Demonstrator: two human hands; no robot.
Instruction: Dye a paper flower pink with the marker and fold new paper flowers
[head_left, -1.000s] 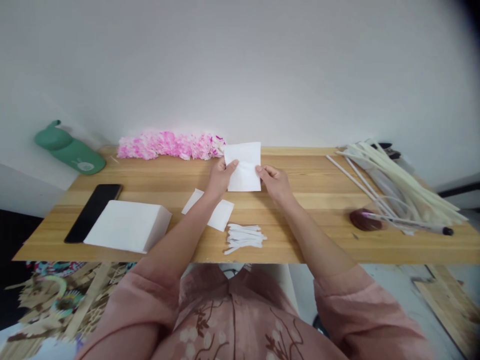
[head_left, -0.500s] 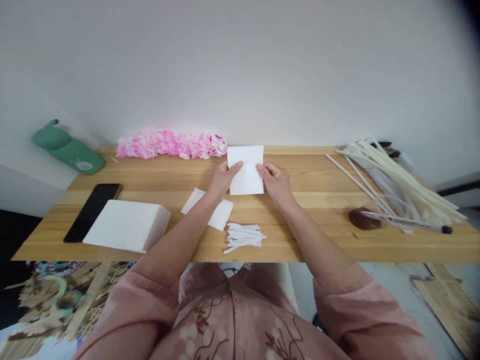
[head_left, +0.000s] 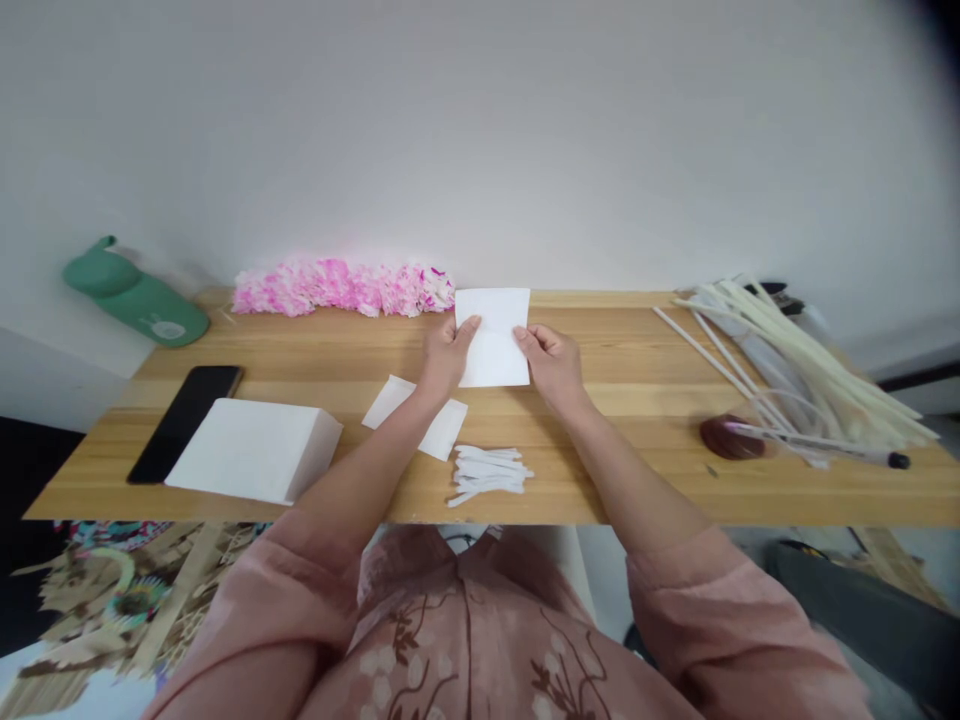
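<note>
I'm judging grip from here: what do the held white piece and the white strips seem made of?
White piece: probably matte paper; flat, straight-edged, no visible gloss. White strips: likely matte paper too, thin and slightly bent, though fabric isn't ruled out.

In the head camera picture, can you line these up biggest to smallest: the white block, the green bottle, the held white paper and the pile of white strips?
1. White block
2. Green bottle and white paper: too alike to rank
3. Pile of white strips
</note>
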